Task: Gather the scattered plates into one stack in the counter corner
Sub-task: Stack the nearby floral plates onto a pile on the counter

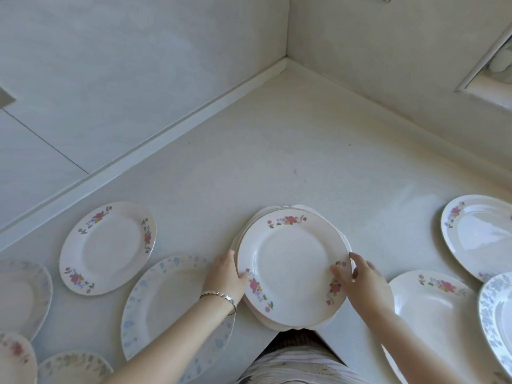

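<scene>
**Stack held at counter edge, both hands on it**

Stack (291,261) of plates sits at the near edge of the counter (277,151), well short of the corner (286,63); top plate is white with pink flower sprays on the rim; edges of several plates show beneath it, slightly out of line; exact count cannot be told.

Left hand (225,274) grips the stack's left edge, thumb over the top rim, fingers hidden below; bracelet (220,297) on that wrist; right hand (360,281) grips the right edge, thumb on the top rim, fingers curled round the side; both hands closed on the stack; whether it rests on the counter or is lifted cannot be told.

Loose plates to the left: pink-flower plate (108,252) flat on the counter, apart from the stack; blue-leaf plate (171,309) beside it, partly under the left forearm; grey-leaf plate (22,295) at the frame edge; two more cut off at lower left.

Loose plates to the right: oval plate (432,303) with pink flowers, just beside the right wrist; gold-rimmed plate (479,236) behind it; blue-patterned plate (498,314) overlapping it at the frame edge.

No readable writing, brand or label on any plate or wall; striped clothing (299,364) at bottom centre.
</scene>
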Action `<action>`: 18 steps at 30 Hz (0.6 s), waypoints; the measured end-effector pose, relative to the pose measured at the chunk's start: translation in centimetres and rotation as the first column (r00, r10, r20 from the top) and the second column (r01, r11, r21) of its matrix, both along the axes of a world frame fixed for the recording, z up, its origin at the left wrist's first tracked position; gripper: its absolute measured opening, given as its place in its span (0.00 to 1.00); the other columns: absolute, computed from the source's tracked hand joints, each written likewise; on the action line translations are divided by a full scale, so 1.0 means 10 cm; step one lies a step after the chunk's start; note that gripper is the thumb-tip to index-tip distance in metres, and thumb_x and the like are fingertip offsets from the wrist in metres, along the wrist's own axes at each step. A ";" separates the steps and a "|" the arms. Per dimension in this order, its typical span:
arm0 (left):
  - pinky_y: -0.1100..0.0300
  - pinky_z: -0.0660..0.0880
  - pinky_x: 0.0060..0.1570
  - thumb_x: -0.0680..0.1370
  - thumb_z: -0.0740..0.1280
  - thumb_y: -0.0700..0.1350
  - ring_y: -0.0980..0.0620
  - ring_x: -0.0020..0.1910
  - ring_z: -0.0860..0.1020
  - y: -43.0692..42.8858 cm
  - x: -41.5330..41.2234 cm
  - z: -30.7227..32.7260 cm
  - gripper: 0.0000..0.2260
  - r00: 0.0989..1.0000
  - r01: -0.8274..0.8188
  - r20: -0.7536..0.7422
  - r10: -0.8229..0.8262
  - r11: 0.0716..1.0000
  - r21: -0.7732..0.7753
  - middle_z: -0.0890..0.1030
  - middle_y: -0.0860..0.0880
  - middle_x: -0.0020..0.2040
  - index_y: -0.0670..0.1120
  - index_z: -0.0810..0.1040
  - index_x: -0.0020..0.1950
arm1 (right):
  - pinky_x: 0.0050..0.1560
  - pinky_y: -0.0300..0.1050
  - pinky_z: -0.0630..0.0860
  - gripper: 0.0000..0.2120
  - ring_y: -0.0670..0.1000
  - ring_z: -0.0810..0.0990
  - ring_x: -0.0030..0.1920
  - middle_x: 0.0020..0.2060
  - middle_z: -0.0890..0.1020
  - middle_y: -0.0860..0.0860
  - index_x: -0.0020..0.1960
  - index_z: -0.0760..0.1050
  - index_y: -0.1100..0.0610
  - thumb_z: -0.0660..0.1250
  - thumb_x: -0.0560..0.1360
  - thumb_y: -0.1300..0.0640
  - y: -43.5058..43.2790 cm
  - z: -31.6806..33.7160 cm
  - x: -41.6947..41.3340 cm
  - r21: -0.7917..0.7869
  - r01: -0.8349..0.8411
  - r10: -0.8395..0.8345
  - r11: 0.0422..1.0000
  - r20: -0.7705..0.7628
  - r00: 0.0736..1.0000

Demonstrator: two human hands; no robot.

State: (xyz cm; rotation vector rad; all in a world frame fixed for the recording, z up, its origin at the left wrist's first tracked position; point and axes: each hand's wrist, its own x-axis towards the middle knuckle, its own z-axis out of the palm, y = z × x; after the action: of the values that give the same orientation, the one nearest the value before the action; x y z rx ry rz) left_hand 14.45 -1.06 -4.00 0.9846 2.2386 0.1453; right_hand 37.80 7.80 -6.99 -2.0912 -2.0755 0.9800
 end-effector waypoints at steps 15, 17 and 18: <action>0.66 0.56 0.68 0.83 0.51 0.45 0.57 0.73 0.60 0.08 0.18 -0.16 0.21 0.641 -0.625 0.695 0.326 0.747 0.227 0.60 0.52 0.75 0.46 0.56 0.76 | 0.70 0.49 0.64 0.21 0.51 0.68 0.68 0.69 0.71 0.50 0.71 0.65 0.53 0.58 0.79 0.58 0.05 -0.22 -0.26 -0.172 0.369 -0.393 0.913 -0.613 0.686; 0.78 0.60 0.58 0.82 0.52 0.45 0.63 0.65 0.66 0.08 0.17 -0.16 0.21 0.657 -0.608 0.678 0.330 0.764 0.217 0.64 0.55 0.70 0.47 0.57 0.76 | 0.68 0.49 0.66 0.21 0.51 0.69 0.67 0.68 0.71 0.50 0.71 0.66 0.52 0.59 0.79 0.59 0.05 -0.23 -0.26 -0.171 0.362 -0.387 0.916 -0.607 0.694; 0.82 0.62 0.52 0.82 0.53 0.46 0.65 0.61 0.68 0.08 0.16 -0.17 0.21 0.662 -0.597 0.672 0.332 0.775 0.205 0.64 0.57 0.68 0.47 0.58 0.75 | 0.67 0.49 0.66 0.21 0.51 0.70 0.66 0.68 0.71 0.50 0.71 0.66 0.52 0.59 0.79 0.59 0.05 -0.22 -0.26 -0.166 0.355 -0.380 0.920 -0.597 0.707</action>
State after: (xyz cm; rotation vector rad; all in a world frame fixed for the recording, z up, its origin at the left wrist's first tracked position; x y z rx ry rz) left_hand 16.02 -0.29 -5.70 0.3991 1.8125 1.0682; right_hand 35.25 8.32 -9.24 -1.7436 -1.2596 1.3934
